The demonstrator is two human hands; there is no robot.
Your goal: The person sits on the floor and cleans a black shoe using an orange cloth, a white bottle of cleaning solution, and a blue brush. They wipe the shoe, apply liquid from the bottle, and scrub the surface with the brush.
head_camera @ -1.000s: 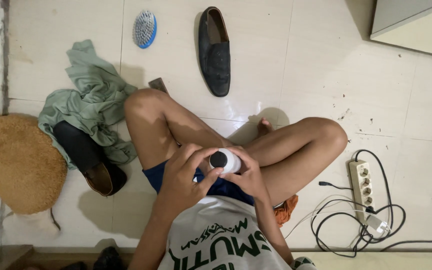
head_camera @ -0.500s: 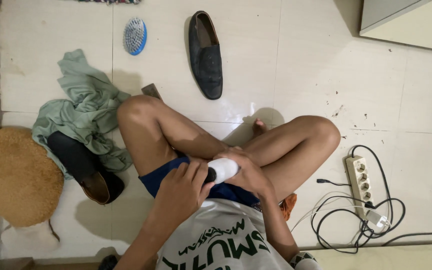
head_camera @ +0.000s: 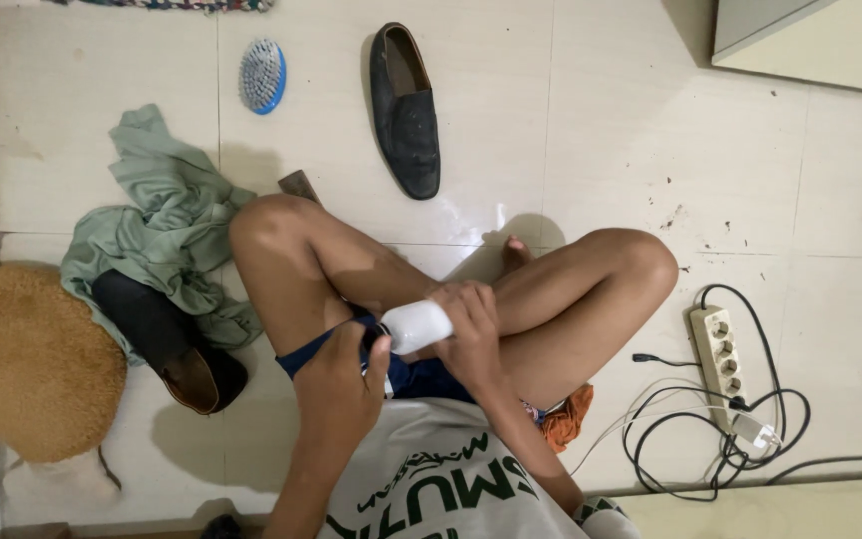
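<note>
While the white bottle (head_camera: 417, 326) is being held sideways over the lap, its dark cap (head_camera: 375, 337) is being worked.
The bottle's body is being wrapped by the right hand (head_camera: 471, 329), fingers pressed around it; the cap end is being pinched by the left hand (head_camera: 343, 384), so a firm twist seems called for.

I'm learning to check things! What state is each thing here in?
White bottle: tipped sideways, held in both hands.
Left hand: gripping its dark cap end.
Right hand: wrapped around its body.
Black shoe: lying empty on the floor.
Power strip: one plug in.
Green cloth: crumpled.
</note>
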